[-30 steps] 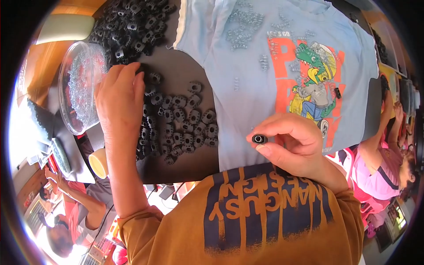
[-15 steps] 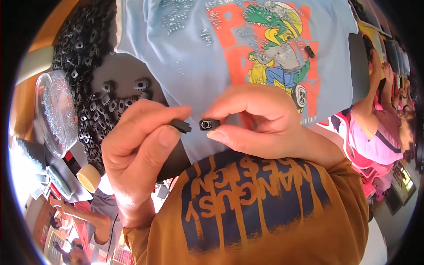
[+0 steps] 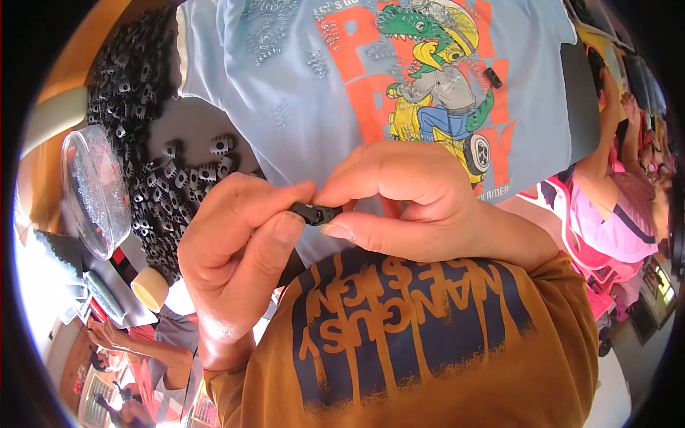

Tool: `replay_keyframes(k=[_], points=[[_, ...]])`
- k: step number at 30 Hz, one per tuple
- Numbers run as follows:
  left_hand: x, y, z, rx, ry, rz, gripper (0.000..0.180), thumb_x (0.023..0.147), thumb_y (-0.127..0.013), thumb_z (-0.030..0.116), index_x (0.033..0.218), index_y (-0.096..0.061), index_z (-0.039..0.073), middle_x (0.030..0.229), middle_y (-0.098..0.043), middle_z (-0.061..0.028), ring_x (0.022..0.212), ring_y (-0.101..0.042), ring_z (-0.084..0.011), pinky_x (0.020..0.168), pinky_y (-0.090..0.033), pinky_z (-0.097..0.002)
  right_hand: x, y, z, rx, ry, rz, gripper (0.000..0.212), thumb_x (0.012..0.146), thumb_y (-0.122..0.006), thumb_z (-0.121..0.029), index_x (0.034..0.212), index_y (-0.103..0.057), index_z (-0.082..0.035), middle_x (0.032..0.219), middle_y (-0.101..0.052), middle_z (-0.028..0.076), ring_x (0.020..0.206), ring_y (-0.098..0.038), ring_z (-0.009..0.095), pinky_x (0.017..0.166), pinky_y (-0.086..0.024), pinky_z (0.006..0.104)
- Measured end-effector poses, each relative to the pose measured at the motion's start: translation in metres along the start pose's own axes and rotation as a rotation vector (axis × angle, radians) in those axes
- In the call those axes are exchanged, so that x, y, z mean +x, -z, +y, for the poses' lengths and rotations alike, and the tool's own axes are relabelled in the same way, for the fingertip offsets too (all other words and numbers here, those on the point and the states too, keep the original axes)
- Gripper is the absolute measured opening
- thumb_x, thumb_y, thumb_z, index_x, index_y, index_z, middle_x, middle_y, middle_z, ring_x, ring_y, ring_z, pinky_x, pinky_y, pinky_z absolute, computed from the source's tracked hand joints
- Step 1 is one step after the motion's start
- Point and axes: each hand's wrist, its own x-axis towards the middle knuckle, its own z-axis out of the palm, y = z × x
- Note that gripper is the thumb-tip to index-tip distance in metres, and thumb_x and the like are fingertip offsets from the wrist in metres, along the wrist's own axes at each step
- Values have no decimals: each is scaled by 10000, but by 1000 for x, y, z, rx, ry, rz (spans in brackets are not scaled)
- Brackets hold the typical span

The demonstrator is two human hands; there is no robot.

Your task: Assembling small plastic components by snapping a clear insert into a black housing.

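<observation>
My left hand (image 3: 232, 246) pinches a small black plastic clip half (image 3: 305, 212) between thumb and forefinger. My right hand (image 3: 421, 203) grips a second black clip half (image 3: 330, 214) the same way, with the fingertips partly hiding it. The two halves meet between my hands, above the near edge of a light blue T-shirt (image 3: 300, 121). Whether they are joined cannot be seen. Several small metal springs (image 3: 267, 36) lie scattered on the shirt. A single black clip (image 3: 492, 77) rests on its printed dinosaur. Left of the shirt spreads a big heap of black toothed clip pieces (image 3: 132, 107).
A clear plastic tub (image 3: 107, 200) full of springs stands at the left edge of the dark table (image 3: 207, 118). Near it is a yellowish round object (image 3: 150, 288). Other people sit at the right, one in a pink top (image 3: 606, 192), and at the lower left.
My hands have come together, bringing the two black clip halves from slightly apart into contact. The coil visible in the right-hand half before is now hidden.
</observation>
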Motion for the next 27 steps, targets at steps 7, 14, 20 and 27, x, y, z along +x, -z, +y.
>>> replay_keyframes(k=[7,14,20,27], points=[[5,1,-1,118,-86,-31,153,809,-649,5,958,-668,-28,828,-646,-76,700,-539,-181,634,-422,-276,0,0,2,-73,24,-5,189,783,-707,31,968,-669,24,880,-676,106,754,-648,187,549,-456,262],[5,-4,-6,311,-235,-36,209,778,-648,-64,985,-644,-36,803,-619,-96,662,-536,-203,578,-426,-286,-1,0,5,-145,64,4,187,781,-708,21,963,-671,11,868,-673,101,717,-644,185,530,-448,263],[9,-11,-15,412,-365,13,268,757,-648,-97,1021,-641,-52,764,-577,-111,633,-533,-220,540,-428,-298,-4,3,6,-229,41,39,192,781,-714,8,967,-669,2,848,-666,81,640,-595,160,514,-424,257],[7,-8,-14,566,-526,41,363,721,-707,-6,1065,-627,-91,795,-594,-119,644,-535,-246,557,-432,-339,-3,0,0,10,-155,28,143,818,-711,-6,951,-660,11,865,-675,56,684,-589,73,553,-428,217]])
